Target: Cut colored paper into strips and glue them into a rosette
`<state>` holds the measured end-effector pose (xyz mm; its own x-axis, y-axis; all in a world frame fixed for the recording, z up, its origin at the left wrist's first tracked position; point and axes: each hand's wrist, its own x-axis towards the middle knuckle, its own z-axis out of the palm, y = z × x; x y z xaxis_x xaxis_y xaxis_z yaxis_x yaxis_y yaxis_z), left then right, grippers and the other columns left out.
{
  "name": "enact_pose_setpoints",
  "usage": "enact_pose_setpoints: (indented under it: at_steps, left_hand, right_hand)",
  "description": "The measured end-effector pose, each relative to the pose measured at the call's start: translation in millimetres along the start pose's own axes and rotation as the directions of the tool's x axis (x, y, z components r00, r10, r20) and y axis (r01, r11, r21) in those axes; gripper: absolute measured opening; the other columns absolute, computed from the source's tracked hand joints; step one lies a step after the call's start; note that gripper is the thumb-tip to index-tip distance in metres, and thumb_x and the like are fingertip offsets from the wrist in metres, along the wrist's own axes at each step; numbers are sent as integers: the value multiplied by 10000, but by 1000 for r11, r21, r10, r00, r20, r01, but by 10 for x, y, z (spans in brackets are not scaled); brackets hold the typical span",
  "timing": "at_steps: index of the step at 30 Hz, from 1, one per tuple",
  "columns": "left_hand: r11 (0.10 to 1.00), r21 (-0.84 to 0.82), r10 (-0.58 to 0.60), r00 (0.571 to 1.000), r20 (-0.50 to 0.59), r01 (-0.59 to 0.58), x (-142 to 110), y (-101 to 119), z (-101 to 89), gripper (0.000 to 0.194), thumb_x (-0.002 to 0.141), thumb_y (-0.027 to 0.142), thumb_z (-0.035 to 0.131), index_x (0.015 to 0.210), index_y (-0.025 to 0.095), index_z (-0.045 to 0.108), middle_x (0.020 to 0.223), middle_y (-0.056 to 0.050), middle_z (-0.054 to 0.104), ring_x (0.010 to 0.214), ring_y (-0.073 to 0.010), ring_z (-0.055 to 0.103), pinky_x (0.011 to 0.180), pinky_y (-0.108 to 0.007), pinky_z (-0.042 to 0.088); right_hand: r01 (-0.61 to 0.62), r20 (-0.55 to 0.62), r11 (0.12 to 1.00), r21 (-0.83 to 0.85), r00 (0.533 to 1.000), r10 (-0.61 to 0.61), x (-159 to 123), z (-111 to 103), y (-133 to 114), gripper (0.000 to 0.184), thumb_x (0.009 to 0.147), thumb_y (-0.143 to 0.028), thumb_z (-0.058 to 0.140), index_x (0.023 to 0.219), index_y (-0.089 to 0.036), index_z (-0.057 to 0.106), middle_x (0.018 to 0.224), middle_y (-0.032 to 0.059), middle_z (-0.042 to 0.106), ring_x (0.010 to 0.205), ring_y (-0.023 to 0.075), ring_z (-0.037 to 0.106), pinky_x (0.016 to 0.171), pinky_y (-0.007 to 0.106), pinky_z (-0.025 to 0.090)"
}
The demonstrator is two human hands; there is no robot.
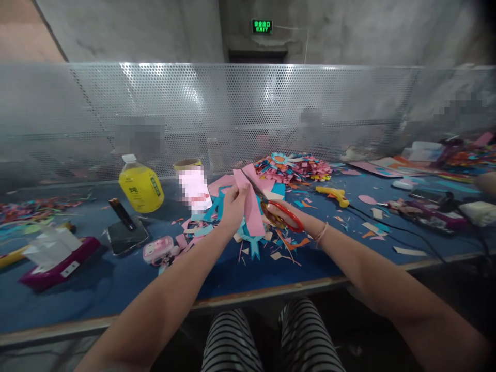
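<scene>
My left hand (233, 205) pinches a pink sheet of paper (251, 202) and holds it up above the blue table (96, 289). My right hand (285, 214) grips red-handled scissors (279, 211), whose blades reach up and left into the top of the pink sheet. Under both hands lies a heap of pink, teal and orange paper scraps (256, 240).
A yellow bottle (141, 187), a tape roll (187, 164), a phone (126, 232), a small pink case (158, 250) and a tissue box (58, 258) lie left. A pile of paper flowers (298, 166), a yellow glue gun (333, 195) with cable and more craft clutter lie right. A perforated metal screen (248, 113) stands behind.
</scene>
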<state>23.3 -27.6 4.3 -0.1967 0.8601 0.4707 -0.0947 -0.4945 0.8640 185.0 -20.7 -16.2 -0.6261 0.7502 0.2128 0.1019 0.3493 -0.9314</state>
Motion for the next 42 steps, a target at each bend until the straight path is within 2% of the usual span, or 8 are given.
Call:
enact_pose_setpoints:
  at_steps: [5,8,14,18,28,34,40,42]
  left_hand:
    - [998,-66,26,999,27,-24,-19,37,45,103,733,257,633,687,167,612,628,14,575,624,-107,512,578,-215,420]
    - [997,-69,36,999,11,-35,-30,52,50,58,725,228,637,726,172,622,629,11,580,610,-109,515,545,-212,414]
    - [1000,-3,16,1000,-23,-16,-21,52,10,195,751,312,623,634,168,563,470,49,442,403,-54,362,380,-197,266]
    - [997,59,42,999,-12,-41,-19,49,17,239,735,322,638,583,167,540,423,58,411,376,-55,352,377,-206,244]
    - [999,44,11,1000,19,-12,-5,37,33,279,716,365,631,561,175,499,366,70,394,327,-56,335,366,-212,212]
    - [999,-34,-29,999,14,29,19,-16,39,275,692,361,649,561,173,497,375,74,396,319,-47,328,350,-206,215]
    - [985,-108,-133,991,1,132,35,-45,42,246,664,348,690,610,168,532,404,74,426,331,-43,363,353,-201,238]
    - [986,-109,-126,992,11,126,39,-45,43,256,664,351,691,599,167,527,396,74,424,322,-41,358,350,-203,234]
  right_hand:
    - [2,-27,1000,9,1000,-1,18,0,14,544,696,-723,469,629,-186,412,475,-65,398,399,48,333,397,215,267]
    - [-18,-42,1000,11,999,18,10,7,-7,538,692,-716,480,626,-188,403,472,-69,395,401,48,332,398,211,268]
    - [-34,-46,998,-60,998,32,-10,-4,-9,463,737,-634,515,637,-196,404,491,-60,406,428,62,361,421,224,298]
    - [-39,-59,996,-78,998,34,-8,-13,20,477,755,-659,462,636,-202,391,470,-67,363,411,61,313,409,232,266]
    - [-3,-128,981,-194,991,-23,11,2,-27,491,728,-683,450,636,-207,368,548,-46,299,516,88,286,489,260,267]
    - [-1,-184,984,-177,982,-33,62,-19,56,443,702,-621,535,760,-184,494,657,-11,424,613,115,379,564,268,341]
    - [9,-87,990,-142,996,-22,34,-2,-16,406,765,-584,481,724,-182,522,656,1,488,637,137,433,608,286,400]
    - [28,-104,987,-161,994,-45,39,-1,-23,392,766,-572,485,711,-185,512,662,0,494,643,137,438,629,291,407]
